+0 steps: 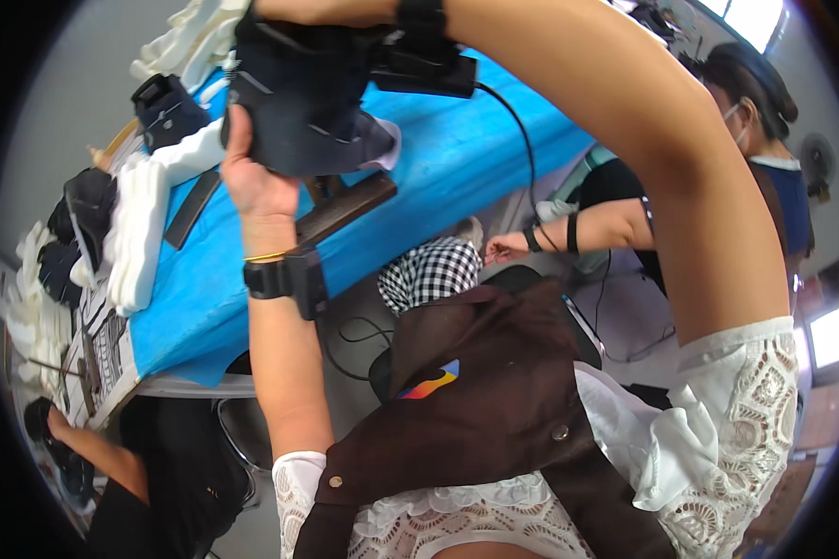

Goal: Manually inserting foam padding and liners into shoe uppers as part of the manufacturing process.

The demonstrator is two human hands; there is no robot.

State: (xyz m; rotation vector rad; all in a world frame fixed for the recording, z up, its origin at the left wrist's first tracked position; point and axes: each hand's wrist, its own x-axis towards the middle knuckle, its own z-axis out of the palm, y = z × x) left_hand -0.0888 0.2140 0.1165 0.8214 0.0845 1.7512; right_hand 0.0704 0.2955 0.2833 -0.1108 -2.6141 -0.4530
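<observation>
Blue table (457,158) runs from 8 to 1 o'clock, white foam pieces (140,224) stacked at 9. Up at 12, left hand (252,177) grips a dark shoe upper (298,102); right hand's hidden behind it, can't tell its grip.

Bench cover (457,158): bright blue is seen, edge to edge.
Cloth piece (298,102): dark navy, pale stitching is shown.
Foam shapes (135,233): white, stacked along the bench's left edge.
Wrist band (268,278): black.
Bracelet (266,256): thin gold.
Apron (494,391): brown, a multicoloured patch is spotted.
Sleeves (746,410): white lace.
Seat cushion (429,272): black-and-white check.
</observation>
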